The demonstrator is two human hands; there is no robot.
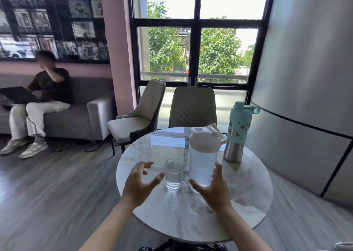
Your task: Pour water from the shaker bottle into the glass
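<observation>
1. Both hands are open, fingers spread, gripping nothing: left hand [140, 184] just left of the glass [174, 173], right hand [214, 188] cupped at the bottle [203, 158] base.
2. The glass stands between the hands on the tabletop [246, 189]; thin, clear, part-filled, likely fragile and easily tipped.
3. The bottle, just beyond the right fingers [195, 184], looks like stiff frosted plastic, heavy with water, possibly slick; best gripped mid-body.
4. Its pale lid appears shut.
</observation>
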